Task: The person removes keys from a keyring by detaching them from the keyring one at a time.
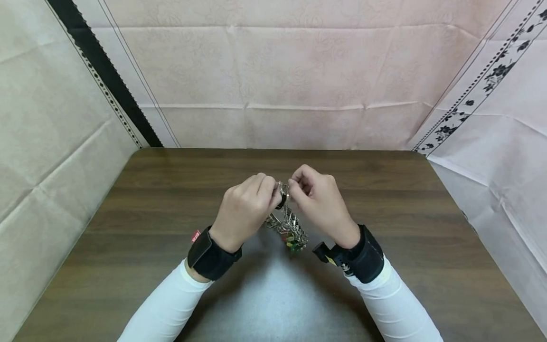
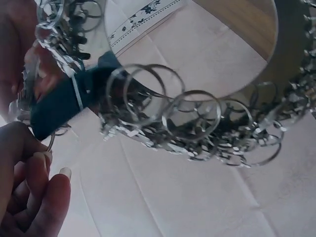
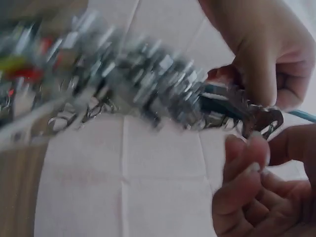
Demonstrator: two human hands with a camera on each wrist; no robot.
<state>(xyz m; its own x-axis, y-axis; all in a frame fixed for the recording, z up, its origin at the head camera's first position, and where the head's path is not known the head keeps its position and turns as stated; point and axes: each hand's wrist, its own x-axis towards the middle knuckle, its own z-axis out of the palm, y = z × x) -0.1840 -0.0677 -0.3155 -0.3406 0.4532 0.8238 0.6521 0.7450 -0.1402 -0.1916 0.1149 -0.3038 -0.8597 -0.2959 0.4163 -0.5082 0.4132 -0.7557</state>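
A bunch of silvery metal key rings and clasps [image 1: 290, 228] hangs below both hands in the head view, with bits of red, yellow and green at its lower end. In the left wrist view, the key rings [image 2: 190, 116] are strung along a large loop, beside a dark blue-green band [image 2: 69, 101]. My left hand [image 1: 252, 199] grips the top of the bunch at the dark band, back of the hand upward. Close at its right, my right hand [image 1: 318, 199] pinches a small metal ring between thumb and fingertips. Fingers partly hide the pinched ring.
The bunch hangs over a brown wooden table [image 1: 179, 190]. Pale cloth [image 1: 299, 85] stands behind the table's far edge and along both sides. Black bands [image 1: 213, 254] wrap both wrists, and a small camera [image 1: 322, 251] sits on the right one.
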